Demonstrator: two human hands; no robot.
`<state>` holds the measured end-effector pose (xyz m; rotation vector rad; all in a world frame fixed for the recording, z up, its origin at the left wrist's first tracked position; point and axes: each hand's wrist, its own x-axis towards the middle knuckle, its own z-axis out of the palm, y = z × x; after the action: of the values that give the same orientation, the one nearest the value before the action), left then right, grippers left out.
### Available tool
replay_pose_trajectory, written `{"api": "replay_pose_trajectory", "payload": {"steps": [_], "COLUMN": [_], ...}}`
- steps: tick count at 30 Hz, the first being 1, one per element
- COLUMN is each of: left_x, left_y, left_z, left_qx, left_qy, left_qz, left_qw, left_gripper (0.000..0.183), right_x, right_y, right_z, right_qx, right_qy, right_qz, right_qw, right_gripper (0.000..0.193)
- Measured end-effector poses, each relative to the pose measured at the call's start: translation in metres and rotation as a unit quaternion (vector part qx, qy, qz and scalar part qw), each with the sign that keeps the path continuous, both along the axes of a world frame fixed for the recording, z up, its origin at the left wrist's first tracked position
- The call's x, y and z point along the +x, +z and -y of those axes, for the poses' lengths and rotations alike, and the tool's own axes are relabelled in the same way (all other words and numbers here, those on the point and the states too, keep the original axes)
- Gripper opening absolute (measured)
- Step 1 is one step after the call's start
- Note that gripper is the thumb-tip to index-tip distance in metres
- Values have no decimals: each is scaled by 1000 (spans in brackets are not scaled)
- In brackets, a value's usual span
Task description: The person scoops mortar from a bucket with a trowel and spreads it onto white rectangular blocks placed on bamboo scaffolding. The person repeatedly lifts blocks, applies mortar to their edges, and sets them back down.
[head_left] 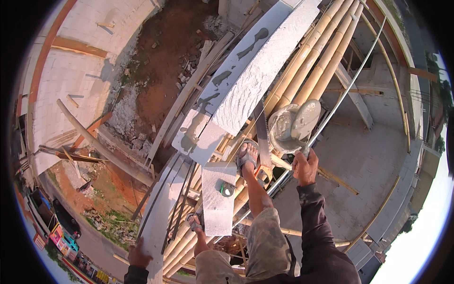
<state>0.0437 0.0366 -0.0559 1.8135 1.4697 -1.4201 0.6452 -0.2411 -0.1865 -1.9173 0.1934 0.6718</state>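
grey mortar [282, 127] could be dropped onto the bamboo [302, 61] if the trowel [306, 118], clasped by the right hand [305, 167] over the bucket [275, 141], were tilted; the left hand [139, 255] is spread, empty, by the wall [162, 220].

Readable text: no words, numbers or brand marks legible | Roadside, lower left of the head view: bright pink-and-yellow panel [56, 234], any lettering too small and distorted to read | Near it, toward the rim: pale, red-edged panel [39, 241], its markings too small to make out
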Motion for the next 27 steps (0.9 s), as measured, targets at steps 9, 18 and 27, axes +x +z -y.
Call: {"api": "replay_pose_trajectory", "payload": {"steps": [9, 18, 27], "left_x": [7, 8, 2], "left_y": [-1, 4, 5], "left_z": [9, 25, 36], "left_qx": [37, 27, 32], "left_qy": [-8, 19, 44], "left_qz": [-21, -18, -7], "left_qw": [999, 999, 998], "left_gripper": [105, 104, 102], "right_x": [79, 157, 47], "right_y": [60, -99, -104], "right_z": [-266, -364, -378], "right_qx": [388, -21, 371], "right_qy": [-53, 164, -279], "right_qz": [-88, 206, -154], "right_qw": [916, 965, 872], "right_gripper": [19, 26, 36]}}
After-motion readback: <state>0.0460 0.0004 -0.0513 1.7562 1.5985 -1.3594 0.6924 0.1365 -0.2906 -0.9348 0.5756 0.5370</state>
